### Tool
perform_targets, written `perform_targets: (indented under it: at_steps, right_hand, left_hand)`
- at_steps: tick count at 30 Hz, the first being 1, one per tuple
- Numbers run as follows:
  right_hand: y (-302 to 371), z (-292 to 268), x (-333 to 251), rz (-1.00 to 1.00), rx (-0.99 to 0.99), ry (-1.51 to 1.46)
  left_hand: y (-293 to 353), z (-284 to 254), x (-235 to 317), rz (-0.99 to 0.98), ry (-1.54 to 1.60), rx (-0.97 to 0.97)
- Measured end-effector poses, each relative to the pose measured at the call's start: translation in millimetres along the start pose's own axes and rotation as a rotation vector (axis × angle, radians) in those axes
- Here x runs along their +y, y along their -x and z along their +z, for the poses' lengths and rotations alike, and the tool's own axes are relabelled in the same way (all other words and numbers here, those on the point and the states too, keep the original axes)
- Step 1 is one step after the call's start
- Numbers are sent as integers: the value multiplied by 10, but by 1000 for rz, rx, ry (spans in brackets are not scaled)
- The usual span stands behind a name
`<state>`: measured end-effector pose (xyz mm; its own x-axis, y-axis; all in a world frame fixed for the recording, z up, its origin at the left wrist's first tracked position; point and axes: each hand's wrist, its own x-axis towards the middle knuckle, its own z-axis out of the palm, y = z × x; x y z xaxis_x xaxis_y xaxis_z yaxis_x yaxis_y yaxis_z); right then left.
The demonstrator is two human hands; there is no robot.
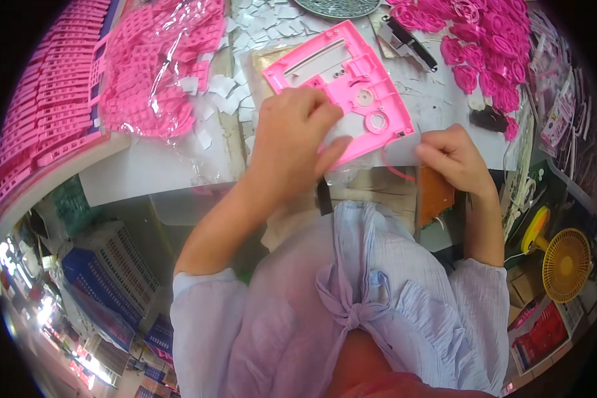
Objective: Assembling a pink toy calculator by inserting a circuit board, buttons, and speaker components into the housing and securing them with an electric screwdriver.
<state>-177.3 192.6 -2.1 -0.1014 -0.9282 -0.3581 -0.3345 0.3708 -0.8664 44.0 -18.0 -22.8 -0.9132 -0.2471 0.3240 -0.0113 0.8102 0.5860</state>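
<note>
A pink plastic casing (388, 99), open side up, lies at an angle at the table's front. Pale parts and a round fitting (377, 122) show inside it. My left hand (295, 136) is bent over the casing's left side, gripping it; the thumb is a little blurred. A white piece (353, 125) lies under those fingers. At the casing's near right corner, my right hand (456, 158) is closed, thumb against fingers, on the edge of a thin pale piece (404, 149). Just below this piece curves a thin pink strip (398, 174).
Bagged pink grid-like parts (152, 73) lie left, beside stacked pink strips (53, 86). Small white paper pieces (232, 99) are scattered behind my left hand. Pink looped parts (484, 53) are heaped back right, near a black-and-silver tool (408, 43). A yellow fan (565, 265) stands lower right.
</note>
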Motion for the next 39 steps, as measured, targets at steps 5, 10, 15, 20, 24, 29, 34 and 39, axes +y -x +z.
perform_targets:
  at_steps: [5, 10, 15, 20, 24, 29, 34, 39]
  right_hand:
    - [-16, 125, -365, -103, 187, 358]
    - [-256, 238, -407, -262, 173, 725]
    - [-496, 236, -409, -263, -20, 701]
    - [-531, 284, -457, -286, 30, 664]
    - [-398, 423, -405, -310, 154, 744]
    - [-365, 473, -350, -480, 176, 937]
    - [-393, 549, -452, -553, 139, 1146]
    - [-413, 543, -432, -574, 121, 1238]
  left_hand:
    - [124, 164, 250, 59, -6, -32]
    - [206, 91, 100, 54, -78, -160]
    - [270, -5, 33, 26, -100, -211]
    - [281, -20, 6, 2, -71, -219]
    - [275, -12, -16, -9, -53, -236]
    - [254, -11, -29, 18, -20, -233]
    - [217, 25, -60, 45, -50, -256]
    - [131, 2, -6, -9, -111, -404]
